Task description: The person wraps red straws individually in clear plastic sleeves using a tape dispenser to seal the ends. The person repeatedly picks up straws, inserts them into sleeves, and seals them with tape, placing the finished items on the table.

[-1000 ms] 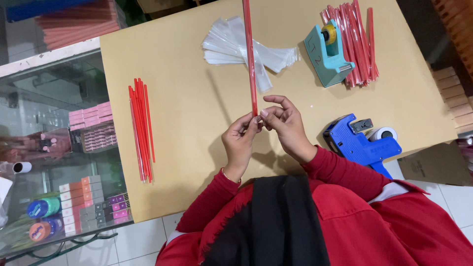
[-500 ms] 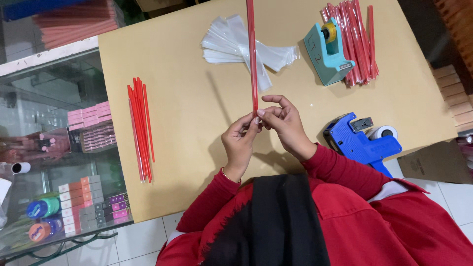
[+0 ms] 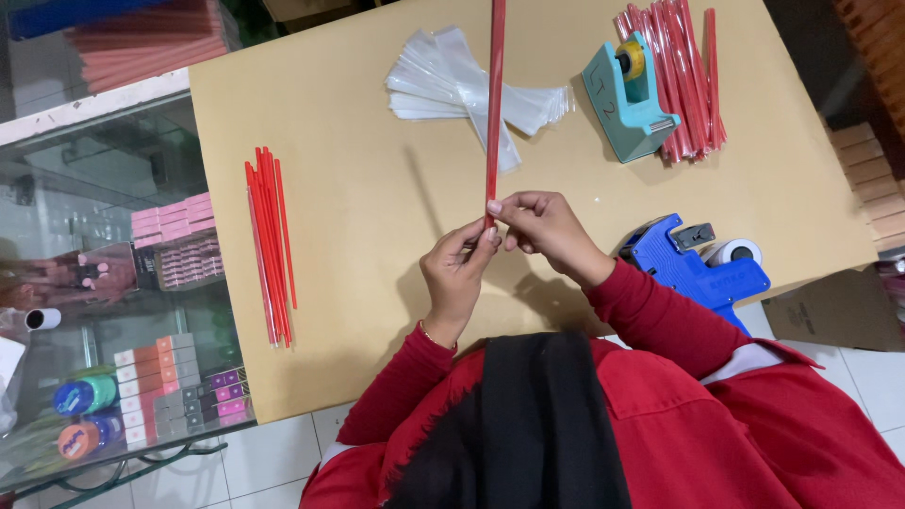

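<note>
A long thin red stick stands upright above the tan table, its lower end pinched between both my hands. My left hand grips the bottom tip from the left. My right hand holds the same end from the right, fingertips touching the stick. A fan of clear plastic sleeves lies on the table behind the stick.
A bundle of red sticks lies at the table's left. A teal tape dispenser sits beside another pile of red sticks at the back right. A blue price labeller rests near my right arm. A glass display case stands left.
The stick's lower end and both hands have shifted very slightly; the grip stays the same.
</note>
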